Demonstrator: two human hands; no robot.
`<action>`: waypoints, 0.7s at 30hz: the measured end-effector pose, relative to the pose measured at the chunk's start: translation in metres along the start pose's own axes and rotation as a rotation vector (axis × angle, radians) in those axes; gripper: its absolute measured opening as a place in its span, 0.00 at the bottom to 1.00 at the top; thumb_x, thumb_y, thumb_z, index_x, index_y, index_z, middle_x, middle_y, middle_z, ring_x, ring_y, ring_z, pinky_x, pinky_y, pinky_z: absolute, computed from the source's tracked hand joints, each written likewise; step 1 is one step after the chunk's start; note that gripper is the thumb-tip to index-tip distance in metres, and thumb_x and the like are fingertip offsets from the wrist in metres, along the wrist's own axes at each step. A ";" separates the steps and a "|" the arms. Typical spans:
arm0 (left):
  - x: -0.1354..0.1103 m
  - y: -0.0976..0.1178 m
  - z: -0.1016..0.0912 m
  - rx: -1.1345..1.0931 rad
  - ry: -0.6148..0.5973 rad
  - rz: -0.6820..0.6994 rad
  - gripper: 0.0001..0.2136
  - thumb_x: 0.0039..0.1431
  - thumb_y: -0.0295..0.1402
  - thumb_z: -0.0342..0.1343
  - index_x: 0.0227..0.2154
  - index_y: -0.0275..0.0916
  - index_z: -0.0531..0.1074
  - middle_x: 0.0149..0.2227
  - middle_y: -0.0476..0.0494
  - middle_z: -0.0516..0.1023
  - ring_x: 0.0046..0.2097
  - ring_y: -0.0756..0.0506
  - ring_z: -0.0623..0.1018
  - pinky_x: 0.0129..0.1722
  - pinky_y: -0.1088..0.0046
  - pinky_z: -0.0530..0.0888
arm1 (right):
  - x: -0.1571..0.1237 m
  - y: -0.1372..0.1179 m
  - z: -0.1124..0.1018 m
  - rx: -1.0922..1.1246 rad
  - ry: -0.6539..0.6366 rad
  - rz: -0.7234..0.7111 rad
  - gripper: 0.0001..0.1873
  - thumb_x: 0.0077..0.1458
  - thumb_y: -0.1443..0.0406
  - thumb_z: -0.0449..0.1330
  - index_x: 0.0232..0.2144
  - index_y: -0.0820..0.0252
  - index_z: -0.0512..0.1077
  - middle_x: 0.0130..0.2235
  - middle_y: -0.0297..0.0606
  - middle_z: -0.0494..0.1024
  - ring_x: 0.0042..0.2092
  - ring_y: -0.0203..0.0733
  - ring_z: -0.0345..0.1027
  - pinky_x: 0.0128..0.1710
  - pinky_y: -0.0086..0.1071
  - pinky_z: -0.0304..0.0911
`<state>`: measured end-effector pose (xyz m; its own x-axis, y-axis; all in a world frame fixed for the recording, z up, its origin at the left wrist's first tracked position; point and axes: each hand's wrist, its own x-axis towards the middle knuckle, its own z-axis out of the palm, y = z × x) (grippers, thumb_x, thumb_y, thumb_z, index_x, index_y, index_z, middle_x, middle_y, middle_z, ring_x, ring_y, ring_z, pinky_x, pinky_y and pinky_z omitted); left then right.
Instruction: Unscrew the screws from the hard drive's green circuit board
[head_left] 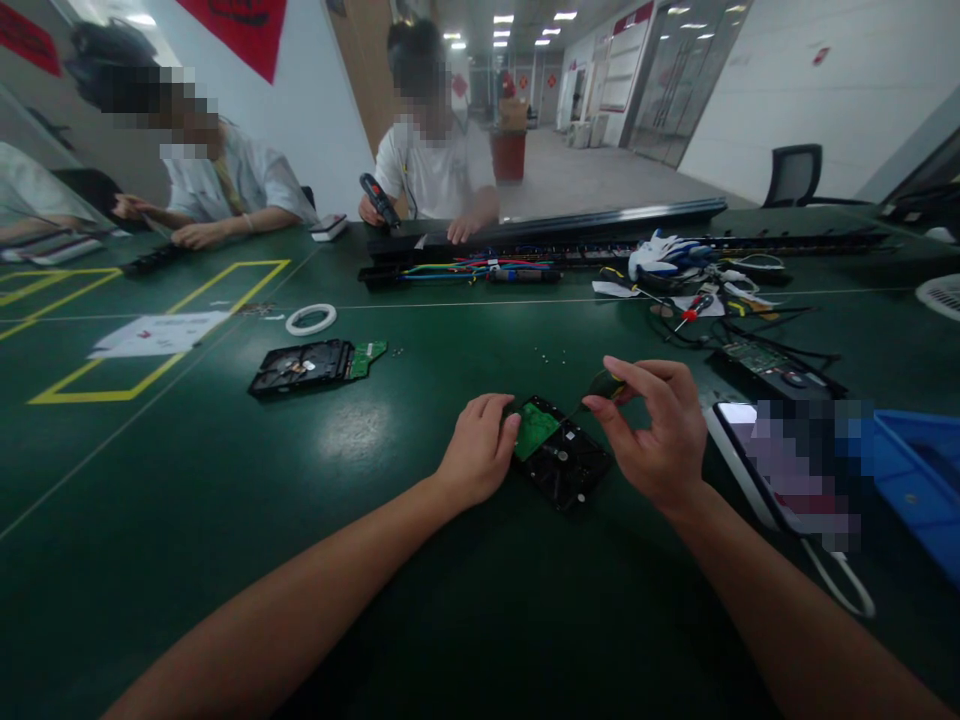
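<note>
In front of me on the green table lies a black hard drive (574, 465), its green circuit board (538, 428) facing up. My left hand (478, 450) grips the drive's left edge between thumb and fingers. A small screwdriver (604, 386) with a dark green and yellow handle is pinched in my right hand (660, 425). Its thin shaft slants down to the drive near the board's edge; whether the tip sits in a screw I cannot make out. Several tiny screws (553, 356) are scattered on the table just beyond the drive.
Another opened hard drive (304, 368) and a white ring (310, 319) lie left. On the right are a phone (780, 470) with a cable, a blue bin (919, 470), a third drive (780, 365) and gloves (667, 256). Across the table, a person (435, 165) holds a power tool.
</note>
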<state>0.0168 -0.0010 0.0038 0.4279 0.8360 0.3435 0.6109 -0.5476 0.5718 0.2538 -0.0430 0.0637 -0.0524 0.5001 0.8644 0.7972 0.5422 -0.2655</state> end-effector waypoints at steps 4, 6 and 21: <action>0.001 -0.003 0.002 0.004 0.000 -0.014 0.16 0.75 0.37 0.48 0.59 0.38 0.69 0.57 0.35 0.77 0.61 0.37 0.74 0.62 0.47 0.73 | 0.000 -0.001 0.001 0.009 0.017 -0.004 0.26 0.62 0.67 0.69 0.60 0.45 0.72 0.46 0.38 0.76 0.38 0.43 0.74 0.39 0.43 0.76; 0.000 -0.003 0.003 0.006 -0.005 -0.012 0.15 0.74 0.36 0.49 0.58 0.38 0.70 0.56 0.36 0.78 0.60 0.37 0.75 0.62 0.48 0.74 | -0.002 -0.001 0.003 0.037 0.013 0.001 0.27 0.62 0.69 0.68 0.61 0.46 0.71 0.49 0.39 0.77 0.39 0.44 0.76 0.39 0.42 0.77; 0.001 -0.005 0.004 0.007 0.006 0.032 0.13 0.73 0.33 0.49 0.55 0.39 0.72 0.53 0.37 0.79 0.57 0.38 0.76 0.60 0.48 0.75 | -0.005 0.005 0.007 0.104 0.008 0.024 0.29 0.59 0.67 0.69 0.60 0.48 0.69 0.49 0.41 0.74 0.45 0.47 0.73 0.39 0.43 0.80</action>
<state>0.0171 0.0021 -0.0015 0.4430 0.8182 0.3663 0.6017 -0.5743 0.5551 0.2536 -0.0381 0.0548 -0.0289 0.5087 0.8605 0.7315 0.5975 -0.3286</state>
